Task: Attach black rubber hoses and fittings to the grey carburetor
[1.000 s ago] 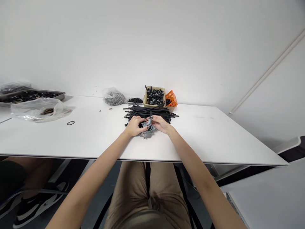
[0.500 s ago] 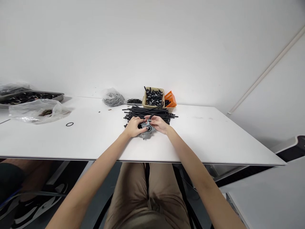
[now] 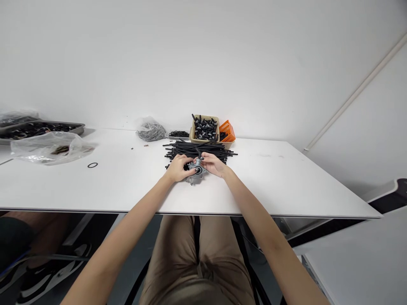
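Observation:
A grey metal carburetor (image 3: 195, 174) rests on the white table in front of me. My left hand (image 3: 179, 168) is closed around its left side, with the thumb across the round bore. At its top, my right hand (image 3: 213, 164) has its fingers closed on the screw cap (image 3: 198, 161). From the cap rises a short black rubber boot (image 3: 198, 151), tilted up and to the left. Just behind both hands lies a pile of black rubber hoses (image 3: 203, 148), partly covered by the fingers.
A beige basket (image 3: 191, 135) of black rubber-booted caps and an orange basket (image 3: 229, 130) stand at the wall. Left of them are a tray of O-rings (image 3: 178, 134) and a bagged grey bundle (image 3: 151, 130). Farther left: one black ring (image 3: 92, 165), a plastic bag (image 3: 41, 148), a metal tray (image 3: 82, 127).
The black boot on the carburetor has swung from leaning right to leaning left. My right fingers have shifted around the cap. My left hand keeps its hold.

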Action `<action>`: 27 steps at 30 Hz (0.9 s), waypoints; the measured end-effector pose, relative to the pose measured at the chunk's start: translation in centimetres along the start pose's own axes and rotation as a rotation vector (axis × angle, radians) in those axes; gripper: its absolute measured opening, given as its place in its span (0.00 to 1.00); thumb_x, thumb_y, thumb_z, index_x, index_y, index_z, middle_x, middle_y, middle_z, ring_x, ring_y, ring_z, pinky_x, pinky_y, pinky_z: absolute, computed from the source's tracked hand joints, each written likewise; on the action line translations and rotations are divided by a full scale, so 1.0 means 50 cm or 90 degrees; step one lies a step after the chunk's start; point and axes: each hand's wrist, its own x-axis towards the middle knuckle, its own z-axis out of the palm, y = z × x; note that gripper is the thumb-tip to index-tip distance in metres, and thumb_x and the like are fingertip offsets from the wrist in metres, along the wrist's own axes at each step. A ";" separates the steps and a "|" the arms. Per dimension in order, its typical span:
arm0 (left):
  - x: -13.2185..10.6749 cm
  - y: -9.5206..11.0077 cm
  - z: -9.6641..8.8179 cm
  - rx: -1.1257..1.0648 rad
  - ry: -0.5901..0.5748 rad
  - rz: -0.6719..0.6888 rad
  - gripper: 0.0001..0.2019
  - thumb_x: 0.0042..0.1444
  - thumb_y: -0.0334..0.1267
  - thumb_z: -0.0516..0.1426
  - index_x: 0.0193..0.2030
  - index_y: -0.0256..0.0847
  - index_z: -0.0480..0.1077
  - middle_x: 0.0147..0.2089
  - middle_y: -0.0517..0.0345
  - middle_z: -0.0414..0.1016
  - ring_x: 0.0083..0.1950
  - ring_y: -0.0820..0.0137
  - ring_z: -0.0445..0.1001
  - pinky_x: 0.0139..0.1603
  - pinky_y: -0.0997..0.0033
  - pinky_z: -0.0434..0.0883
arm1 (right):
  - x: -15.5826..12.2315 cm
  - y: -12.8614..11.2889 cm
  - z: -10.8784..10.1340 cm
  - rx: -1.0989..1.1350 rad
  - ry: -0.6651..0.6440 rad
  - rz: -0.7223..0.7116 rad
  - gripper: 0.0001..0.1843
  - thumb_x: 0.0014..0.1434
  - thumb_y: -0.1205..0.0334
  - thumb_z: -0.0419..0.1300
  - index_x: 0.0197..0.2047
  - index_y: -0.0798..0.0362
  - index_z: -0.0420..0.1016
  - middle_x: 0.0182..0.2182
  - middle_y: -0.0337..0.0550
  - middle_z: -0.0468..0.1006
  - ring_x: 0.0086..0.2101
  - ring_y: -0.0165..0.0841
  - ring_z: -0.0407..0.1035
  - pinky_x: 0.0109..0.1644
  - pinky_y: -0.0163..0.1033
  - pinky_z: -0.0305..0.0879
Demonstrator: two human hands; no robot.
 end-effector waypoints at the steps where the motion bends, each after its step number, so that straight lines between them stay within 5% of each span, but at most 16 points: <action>1: 0.000 0.000 0.000 0.001 0.000 -0.001 0.20 0.53 0.49 0.55 0.46 0.38 0.75 0.37 0.50 0.76 0.42 0.60 0.72 0.48 0.60 0.64 | -0.001 -0.001 0.000 -0.001 -0.001 -0.001 0.13 0.44 0.67 0.70 0.30 0.54 0.69 0.30 0.39 0.77 0.34 0.30 0.71 0.40 0.33 0.65; 8: 0.000 0.002 0.000 0.003 0.008 0.017 0.20 0.52 0.49 0.55 0.45 0.38 0.76 0.37 0.50 0.77 0.41 0.60 0.72 0.47 0.59 0.64 | 0.007 0.005 0.005 -0.071 -0.006 -0.014 0.16 0.45 0.65 0.70 0.39 0.54 0.76 0.34 0.40 0.78 0.35 0.29 0.70 0.42 0.33 0.65; 15: 0.000 0.000 0.002 0.006 0.005 0.006 0.21 0.54 0.49 0.54 0.48 0.37 0.75 0.34 0.51 0.75 0.39 0.61 0.71 0.46 0.60 0.64 | 0.013 0.011 0.003 -0.079 0.036 -0.006 0.12 0.45 0.58 0.71 0.29 0.56 0.77 0.28 0.41 0.77 0.32 0.29 0.69 0.38 0.33 0.63; 27: 0.000 -0.005 0.003 0.001 -0.007 -0.005 0.21 0.54 0.50 0.54 0.46 0.38 0.75 0.37 0.50 0.76 0.41 0.61 0.72 0.49 0.60 0.64 | 0.002 0.003 0.002 -0.053 0.022 -0.023 0.13 0.44 0.65 0.71 0.31 0.53 0.71 0.31 0.39 0.77 0.35 0.32 0.71 0.43 0.37 0.66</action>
